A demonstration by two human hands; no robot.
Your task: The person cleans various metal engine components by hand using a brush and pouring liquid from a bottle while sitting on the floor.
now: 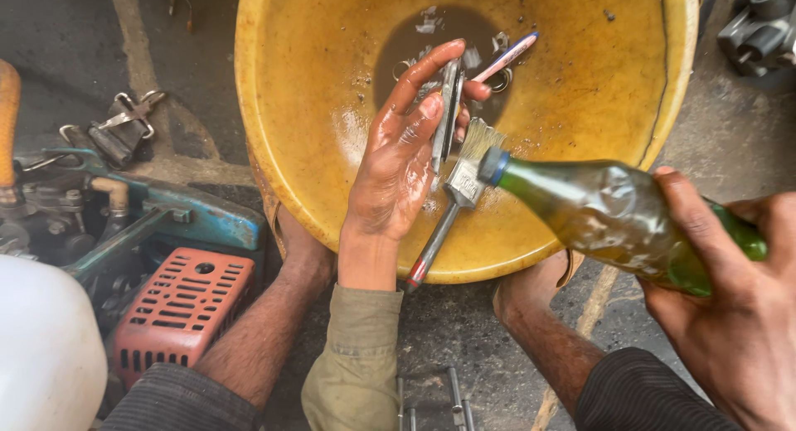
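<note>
Metal part [448,116] between left hand [398,162] fingers [423,70].

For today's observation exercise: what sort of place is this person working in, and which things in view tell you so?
Probably a small-engine repair workshop, at floor level. A yellow basin holds dirty liquid and small metal parts; the left hand holds a metal part and brush while the right hand tips a green bottle. A partly dismantled engine stands beside it.

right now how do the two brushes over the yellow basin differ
The paintbrush is broad, with a flat metal ferrule and a red-tipped handle, lying across the basin rim. The thin brush is slim, pinkish, resting in the dark liquid. Both point bristles inward near the left hand.
</note>
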